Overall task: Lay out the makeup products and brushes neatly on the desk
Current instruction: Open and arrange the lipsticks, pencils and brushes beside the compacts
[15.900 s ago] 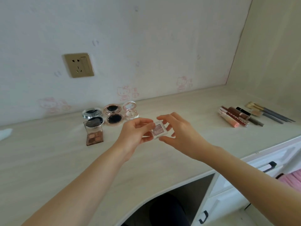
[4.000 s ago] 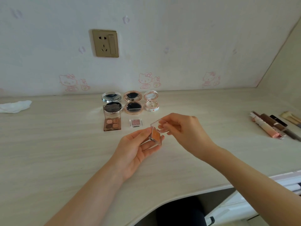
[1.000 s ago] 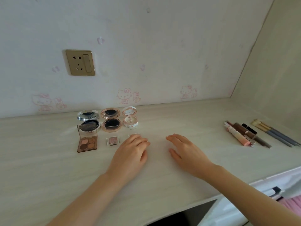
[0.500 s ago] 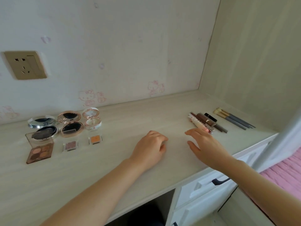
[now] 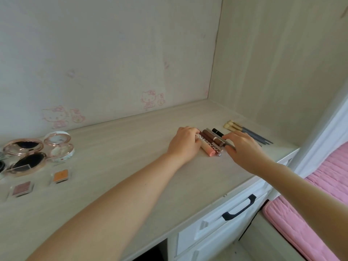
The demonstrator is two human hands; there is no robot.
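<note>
Head view: left hand (image 5: 185,146) grips the peach tube (image 5: 207,150); right hand (image 5: 243,148), released, touches lettered tubes (image 5: 214,146), unreadable.

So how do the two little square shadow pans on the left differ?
The orange pan is orange; the mauve pan is dusty pink-brown. The orange pan lies farther back and nearer the hands, just in front of the white compact; the mauve one sits closer to the desk's front edge. Both are small, square, clear-cased and flat.

a white drawer (image 5: 222,228) with a black handle (image 5: 239,209) sits beside pink bedding (image 5: 308,208); cat stickers (image 5: 150,98) dot the wall.
</note>
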